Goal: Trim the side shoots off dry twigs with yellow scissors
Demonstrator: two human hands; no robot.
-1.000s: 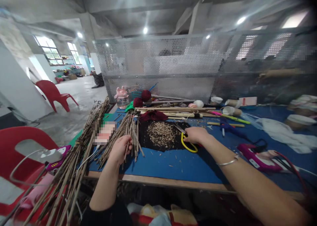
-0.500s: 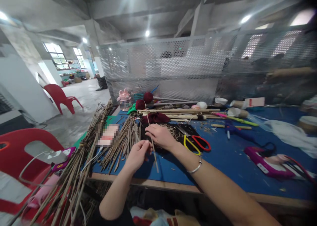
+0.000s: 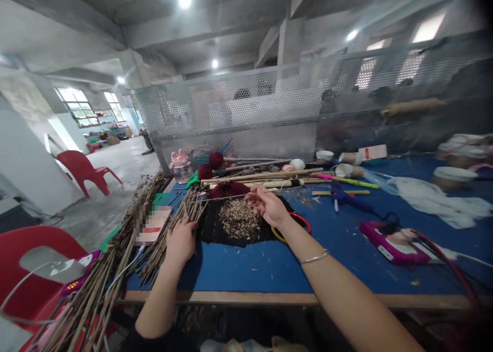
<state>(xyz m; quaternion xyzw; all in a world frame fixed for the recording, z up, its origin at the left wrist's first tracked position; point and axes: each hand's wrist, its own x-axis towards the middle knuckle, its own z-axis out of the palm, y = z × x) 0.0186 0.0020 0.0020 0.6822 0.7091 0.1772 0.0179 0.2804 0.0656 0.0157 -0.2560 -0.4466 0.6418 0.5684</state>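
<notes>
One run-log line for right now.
left hand: at stick pile | right hand: holding thin stick near chip pile | scissors: lying unheld

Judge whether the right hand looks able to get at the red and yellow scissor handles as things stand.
Probably yes: the scissor handles show by the right hand, on both sides of its wrist. That hand seems to hold a thin stick, possibly needing release first.

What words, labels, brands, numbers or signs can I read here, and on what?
None can be read.
Phone: partly pixelated; any text unreadable.
White card at back: red marks, too blurred.
Right purple box: pale patch, too small.
Left purple box: orange marks, too blurred.
</notes>
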